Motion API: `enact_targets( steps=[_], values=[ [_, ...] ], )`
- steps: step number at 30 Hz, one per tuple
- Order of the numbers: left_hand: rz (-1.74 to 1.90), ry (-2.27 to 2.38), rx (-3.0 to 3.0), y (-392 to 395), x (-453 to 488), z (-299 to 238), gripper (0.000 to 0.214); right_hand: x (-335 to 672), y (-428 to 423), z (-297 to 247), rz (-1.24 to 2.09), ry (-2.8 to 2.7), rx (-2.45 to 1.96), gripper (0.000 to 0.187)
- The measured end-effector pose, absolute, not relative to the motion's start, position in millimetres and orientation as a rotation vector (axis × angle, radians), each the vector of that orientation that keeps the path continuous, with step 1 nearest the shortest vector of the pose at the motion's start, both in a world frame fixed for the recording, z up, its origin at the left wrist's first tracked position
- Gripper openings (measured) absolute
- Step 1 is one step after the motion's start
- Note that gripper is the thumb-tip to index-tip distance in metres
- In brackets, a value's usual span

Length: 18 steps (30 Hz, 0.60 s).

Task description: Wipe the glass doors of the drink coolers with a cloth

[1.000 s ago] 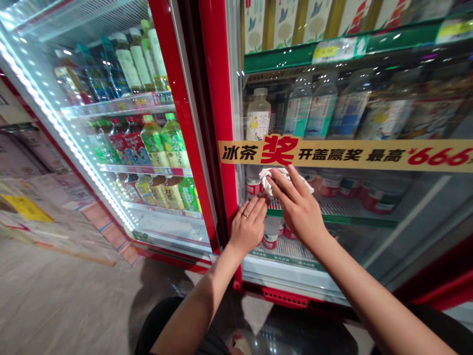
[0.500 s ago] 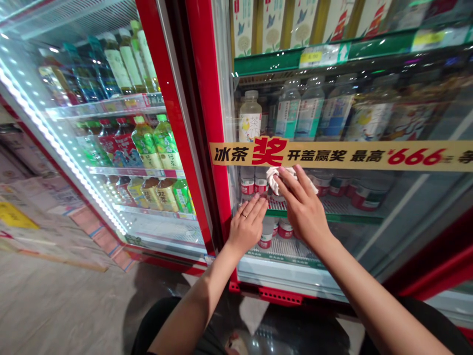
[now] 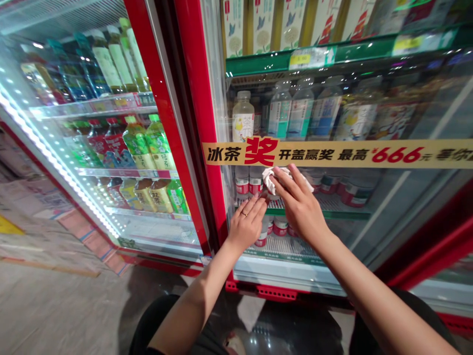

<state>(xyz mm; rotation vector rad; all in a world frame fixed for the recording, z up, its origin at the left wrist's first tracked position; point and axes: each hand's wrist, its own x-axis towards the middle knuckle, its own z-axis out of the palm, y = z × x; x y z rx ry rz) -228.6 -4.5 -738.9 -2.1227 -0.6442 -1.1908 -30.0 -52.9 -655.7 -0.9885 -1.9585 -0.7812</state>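
My right hand (image 3: 301, 207) presses a crumpled white cloth (image 3: 271, 177) against the glass door (image 3: 391, 207) of a red drinks fridge, just under a yellow banner sticker (image 3: 332, 154) with red and black writing. My left hand (image 3: 248, 223) lies flat on the same glass beside it, fingers together and stretched out, a ring on one finger. Behind the glass stand bottles (image 3: 243, 117) and small red-labelled cups (image 3: 242, 185).
A second lit fridge (image 3: 111, 148) to the left holds rows of green and red bottles on shelves. Its red door frame (image 3: 162, 123) runs between the two. Stacked cardboard boxes (image 3: 25, 207) line the far left. My knees show at the bottom over a grey floor (image 3: 55, 310).
The view has drifted right and slightly up, so the fridges sit further left in frame. Both hands stay on the glass; the cloth has barely shifted under the banner.
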Motion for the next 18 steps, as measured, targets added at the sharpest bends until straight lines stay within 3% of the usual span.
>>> enact_targets(
  steps=[6, 11, 18],
  values=[
    [-1.226, -0.645, -2.106, -0.8, -225.5, -735.9, 0.049, -29.0, -53.0, -651.0, -0.779, -2.035, -0.96, 0.088],
    [-1.22, -0.673, -2.131, -2.6, -224.0, -729.6, 0.066, -9.4, -65.0, -659.5, -0.808, -2.032, -1.04, 0.089],
    [-1.189, -0.692, -2.054, 11.5, -216.0, -741.5, 0.069, -2.4, -57.8, -657.4, -0.822, -1.916, -1.03, 0.09]
  ],
)
